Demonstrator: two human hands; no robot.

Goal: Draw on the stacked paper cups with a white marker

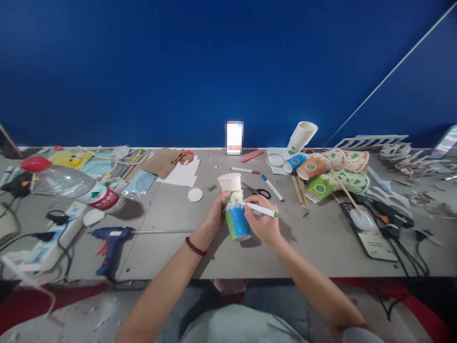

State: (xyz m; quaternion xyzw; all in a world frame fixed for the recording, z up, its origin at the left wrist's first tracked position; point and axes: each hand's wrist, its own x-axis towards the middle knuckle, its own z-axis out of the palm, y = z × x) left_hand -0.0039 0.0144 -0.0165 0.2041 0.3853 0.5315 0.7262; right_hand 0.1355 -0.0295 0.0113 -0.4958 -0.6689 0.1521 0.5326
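In the middle of the table, my left hand [216, 211] is wrapped around the side of a decorated paper cup piece [237, 221], blue and green below with a pale floral band above. A white cup rim [229, 180] flares at its top, so it looks like cups joined together. Between the fingers of my right hand [264, 221] is a white marker [262, 210] with a green end, its tip against or very close to the cup's patterned band. A dark beaded bracelet [195, 246] circles my left wrist.
Left are a water bottle [78, 186], a blue glue gun [111, 245] and a power strip [53, 238]. Behind the cup lie scissors [263, 193], a blue marker [272, 187] and a white disc [195, 195]. Decorated cups [321, 186], stacked white cups [302, 136] and a phone [374, 245] are right.
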